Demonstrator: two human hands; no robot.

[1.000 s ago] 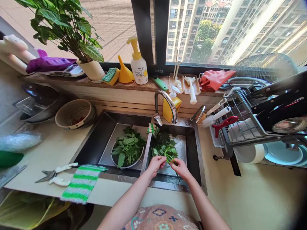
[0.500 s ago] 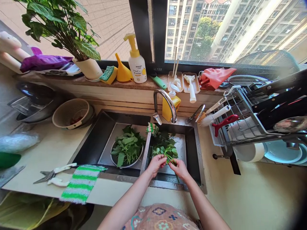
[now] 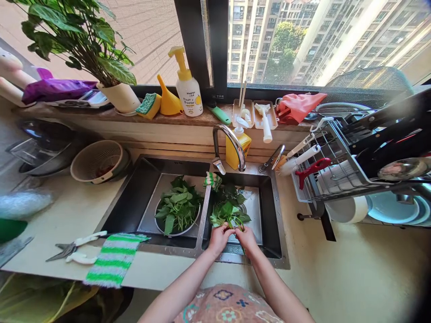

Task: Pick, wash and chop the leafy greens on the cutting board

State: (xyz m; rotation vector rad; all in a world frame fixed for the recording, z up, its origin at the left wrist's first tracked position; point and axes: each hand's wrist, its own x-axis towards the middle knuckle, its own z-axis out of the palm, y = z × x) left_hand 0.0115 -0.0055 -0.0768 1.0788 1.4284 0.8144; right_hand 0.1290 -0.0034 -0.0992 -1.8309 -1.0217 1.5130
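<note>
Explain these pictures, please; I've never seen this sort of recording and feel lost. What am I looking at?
There is no machine: a person works with bare hands, seen from a camera worn on the head, looking forward and down. The left hand and right hand pinch leafy green stems over the right basin of a sink. In the left basin, a round container holds more leaves. On the counter lie a striped cloth and a white-handled tool.

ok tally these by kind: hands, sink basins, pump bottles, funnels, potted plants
Hands: 2, left hand, right hand
Sink basins: 2, left basin, right basin
Pump bottles: 2, white bottle, yellow bottle
Funnel: 1
Potted plant: 1
Total: 8
</note>
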